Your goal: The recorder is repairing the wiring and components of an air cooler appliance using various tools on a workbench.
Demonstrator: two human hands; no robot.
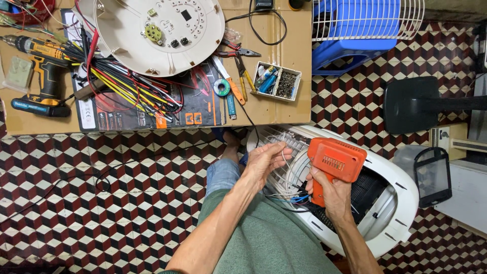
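My right hand (332, 195) grips the handle of an orange pistol-shaped soldering gun (335, 163), held over a white fan housing (401, 203) that lies on the floor by my lap. My left hand (264, 161) pinches thin white wires (288, 170) that run out of the housing; blue and white leads (297, 199) trail below. The gun's tip is hidden behind its body.
A cardboard-topped low table (284, 109) carries a round white fan base (162, 30), a bundle of coloured wires (127, 86), a cordless drill (43, 66), pliers, screwdrivers, tape and a parts box (277, 81). A blue stool (355, 40), fan grille and black stand (411, 104) stand at right.
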